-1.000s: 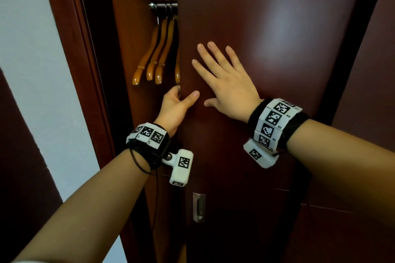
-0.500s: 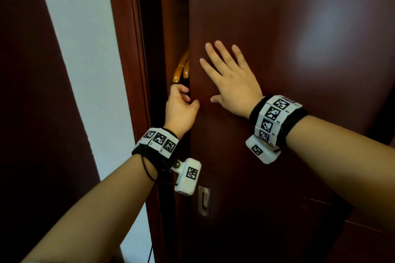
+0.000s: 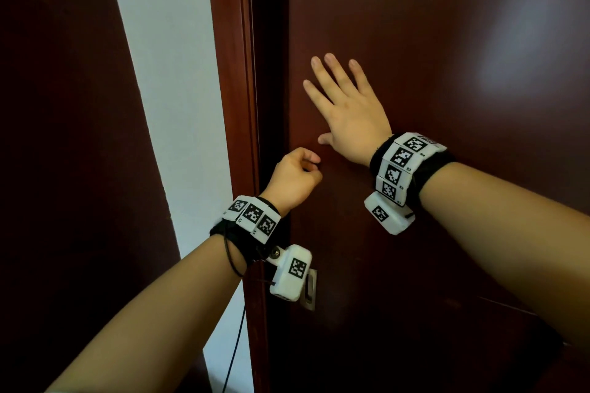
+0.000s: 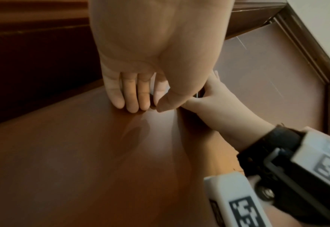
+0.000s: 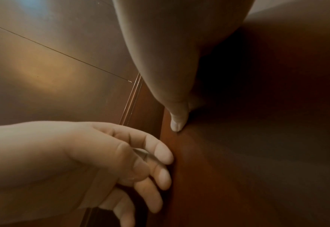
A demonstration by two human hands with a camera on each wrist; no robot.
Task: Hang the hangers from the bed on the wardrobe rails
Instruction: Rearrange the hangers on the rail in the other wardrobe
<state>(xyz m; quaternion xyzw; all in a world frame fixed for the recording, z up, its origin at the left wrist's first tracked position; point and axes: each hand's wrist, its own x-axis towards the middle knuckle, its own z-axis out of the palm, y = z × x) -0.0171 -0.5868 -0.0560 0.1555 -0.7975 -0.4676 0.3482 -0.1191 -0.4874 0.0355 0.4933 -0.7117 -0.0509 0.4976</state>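
The dark red wardrobe door [image 3: 447, 41] stands against the frame [image 3: 236, 73], so the hangers and rail behind it are hidden. My right hand [image 3: 348, 108] lies flat on the door face with fingers spread and straight; in the right wrist view its thumb tip [image 5: 177, 121] touches the wood. My left hand [image 3: 295, 175] is curled into a loose fist at the door's left edge and holds nothing. In the left wrist view its curled fingertips [image 4: 133, 106] touch the door surface. The same hand [image 5: 121, 161] shows with bent fingers against the wood.
A small metal recessed pull [image 3: 311, 292] sits low on the door, partly behind my left wrist camera. Left of the frame runs a strip of white wall [image 3: 172, 73], then another dark panel [image 3: 64, 137].
The door has slid left until it covers the opening, hiding the wooden hangers. My left hand came off the door's edge and curled up. My right hand stayed flat on the door.
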